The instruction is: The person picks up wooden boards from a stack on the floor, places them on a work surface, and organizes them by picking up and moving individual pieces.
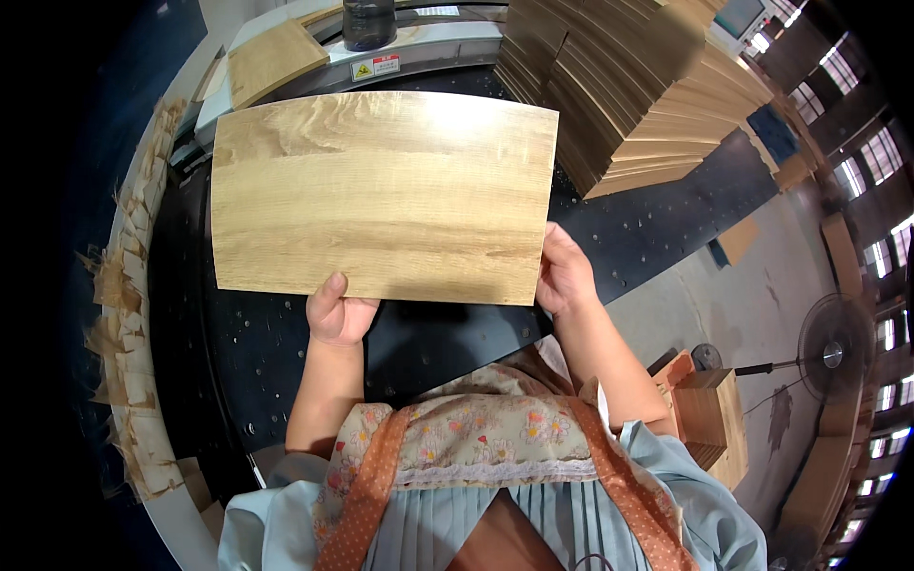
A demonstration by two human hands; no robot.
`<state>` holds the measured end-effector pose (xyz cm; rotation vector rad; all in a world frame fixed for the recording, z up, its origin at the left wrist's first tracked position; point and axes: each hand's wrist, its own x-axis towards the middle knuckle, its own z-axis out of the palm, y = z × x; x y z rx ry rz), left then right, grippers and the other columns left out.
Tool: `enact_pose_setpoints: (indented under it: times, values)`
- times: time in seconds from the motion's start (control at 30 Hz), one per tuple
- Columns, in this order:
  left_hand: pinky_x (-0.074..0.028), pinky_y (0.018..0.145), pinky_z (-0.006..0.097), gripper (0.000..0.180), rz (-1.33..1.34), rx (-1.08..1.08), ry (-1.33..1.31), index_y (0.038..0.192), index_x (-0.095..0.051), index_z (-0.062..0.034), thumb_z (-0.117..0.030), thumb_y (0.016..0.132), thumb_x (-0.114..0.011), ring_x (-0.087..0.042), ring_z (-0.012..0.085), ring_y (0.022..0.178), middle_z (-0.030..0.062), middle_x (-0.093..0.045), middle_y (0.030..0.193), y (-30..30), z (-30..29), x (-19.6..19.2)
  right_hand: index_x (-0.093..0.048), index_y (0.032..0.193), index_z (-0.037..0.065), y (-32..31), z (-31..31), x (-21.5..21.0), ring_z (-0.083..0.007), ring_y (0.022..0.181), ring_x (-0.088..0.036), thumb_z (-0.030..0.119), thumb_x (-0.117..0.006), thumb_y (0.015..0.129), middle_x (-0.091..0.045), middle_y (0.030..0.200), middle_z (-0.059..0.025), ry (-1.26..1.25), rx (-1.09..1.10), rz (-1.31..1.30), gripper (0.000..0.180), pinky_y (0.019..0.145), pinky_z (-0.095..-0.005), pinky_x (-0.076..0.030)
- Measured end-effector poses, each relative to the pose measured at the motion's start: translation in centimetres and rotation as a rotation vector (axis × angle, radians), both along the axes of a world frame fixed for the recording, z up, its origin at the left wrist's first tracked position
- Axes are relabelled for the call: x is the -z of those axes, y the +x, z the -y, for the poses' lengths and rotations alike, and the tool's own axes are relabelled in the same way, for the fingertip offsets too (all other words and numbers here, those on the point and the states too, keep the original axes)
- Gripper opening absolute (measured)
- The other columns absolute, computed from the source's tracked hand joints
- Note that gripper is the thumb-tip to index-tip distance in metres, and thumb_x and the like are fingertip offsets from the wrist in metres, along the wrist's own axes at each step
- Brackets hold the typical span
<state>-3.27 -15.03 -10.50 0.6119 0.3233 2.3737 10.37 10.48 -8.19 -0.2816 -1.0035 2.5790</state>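
A flat rectangular wood-grain board (pixel 381 200) is held up in front of me, its broad face toward me. My left hand (pixel 341 312) grips its near edge, left of the middle, with the thumb on top and the fingers hidden underneath. At the near right corner my right hand (pixel 566 268) is closed on the board's right edge; some of its fingers are behind the board. Beneath the board lies a dark tabletop (pixel 438 343) dotted with small pale studs.
Tall stacks of similar boards (pixel 657 124) stand at the back right. Another wood-grain board (pixel 276 62) lies on a pale machine ledge at the back left, near a dark cylinder (pixel 369 24). Torn brown tape (pixel 119 295) lines the left side. A fan (pixel 832 355) stands at right.
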Motion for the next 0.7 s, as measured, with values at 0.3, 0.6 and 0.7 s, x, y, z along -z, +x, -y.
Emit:
enact_pose_setpoints:
  times: [0.3, 0.6, 0.7]
  values:
    - [-0.037, 0.102, 0.046, 0.060, 0.057, -0.069, -0.050, 0.134, -0.036, -0.0043, -0.014, 0.081, -0.064, -0.044, 0.0278, 0.123, 0.0114, -0.047, 0.132, -0.3, 0.4, 0.3, -0.060, 0.104, -0.002, -1.3, 3.3, 1.0, -0.0202, 0.087, -0.063, 0.009, -0.053, 0.089, -0.066, 0.096, -0.0123, 0.369, 0.046, 0.277, 0.020, 0.078, -0.0307, -0.050]
    - [-0.040, 0.098, 0.042, 0.067, 0.114, -0.138, -0.118, 0.134, -0.035, -0.0034, -0.020, 0.078, -0.067, -0.047, 0.0278, 0.119, 0.0109, -0.048, 0.130, -0.3, 0.5, -0.3, -0.059, 0.111, 0.002, -1.4, 5.1, 4.5, -0.0386, 0.109, -0.049, 0.001, -0.055, 0.082, -0.055, 0.116, -0.0203, 1.696, 0.138, 0.009, 0.029, 0.092, -0.0421, -0.040]
    - [-0.040, 0.098, 0.041, 0.071, 0.135, -0.101, -0.166, 0.133, -0.035, -0.0030, -0.025, 0.076, -0.070, -0.047, 0.0272, 0.119, 0.0109, -0.048, 0.129, -0.4, 0.1, -0.4, -0.060, 0.114, 0.004, -1.6, 4.8, 4.9, -0.0348, 0.108, -0.053, 0.006, -0.058, 0.084, -0.058, 0.116, -0.0160, 1.558, 0.179, -0.021, 0.029, 0.091, -0.0412, -0.042]
